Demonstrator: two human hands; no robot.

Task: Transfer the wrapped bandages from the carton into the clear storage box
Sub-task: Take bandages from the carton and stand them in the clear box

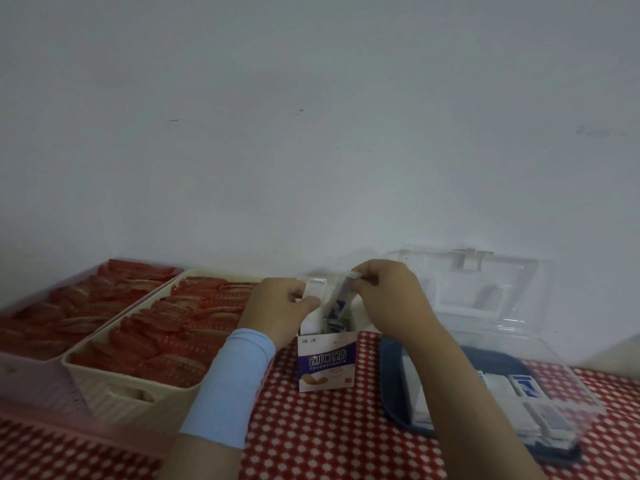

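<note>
A small white and purple carton (327,362) stands upright on the red checked tablecloth, its top flaps open. My left hand (280,306) grips the carton's upper flap. My right hand (388,296) pinches the top of a strip of wrapped bandages (337,306), white with blue print, which rises out of the carton's mouth. To the right lies the clear storage box (568,386) with a dark blue base and its clear lid (485,289) standing open against the wall. Several wrapped bandages (526,384) lie inside it.
A cream basket (114,382) full of red packets sits left of the carton, touching my left forearm. A pink tray (31,372) with more red packets lies further left. A white wall stands right behind everything.
</note>
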